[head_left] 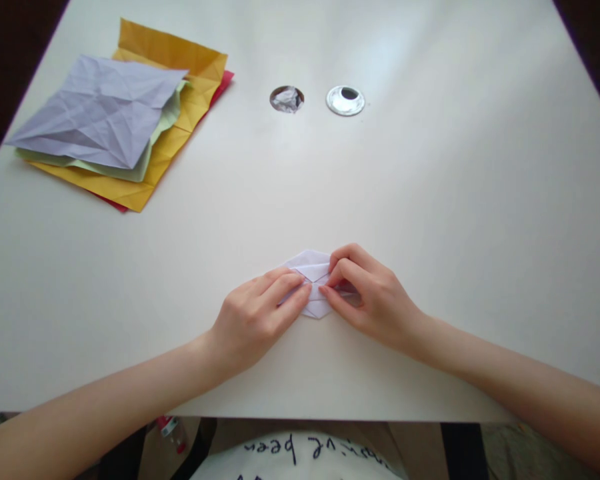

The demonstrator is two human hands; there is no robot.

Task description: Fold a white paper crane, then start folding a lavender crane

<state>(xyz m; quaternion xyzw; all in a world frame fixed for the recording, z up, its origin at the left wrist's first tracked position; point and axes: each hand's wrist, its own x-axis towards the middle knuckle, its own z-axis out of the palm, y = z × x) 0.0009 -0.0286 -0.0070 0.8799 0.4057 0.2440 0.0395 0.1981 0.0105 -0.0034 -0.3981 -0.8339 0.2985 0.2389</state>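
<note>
- Centrally, near the front edge of the desk (460, 213), a small folded white paper (315, 292) lay flat between two bare hands, its upper and lower ends showing past the fingertips.
- The left hand (260, 313) came over the paper's left side, its fingers lying close together, thumb and fingertips on the folded surface; whether they pinched a layer I could not tell.
- The right hand (383, 300) had its fingers curled, index and thumb pinching the paper's right side — the thumb tip reached close to the middle, just beside the left hand's fingertips.
- Creases crossed the paper, with a triangular flap pointing toward its centre.
- Up at the far left sat a loose stack: a creased lilac sheet (105, 110) on top, then a pale green sheet (167, 117), a yellow sheet (175, 50) and a red sheet (223, 85) at the bottom.
- Farther back were two round fittings — an opening with a crumpled silvery wad (291, 100) in it, and beside it a silver cover (339, 107) with a dark hole.
- Below the desk edge showed a bottle (177, 439) and a lettered white garment (307, 472).
</note>
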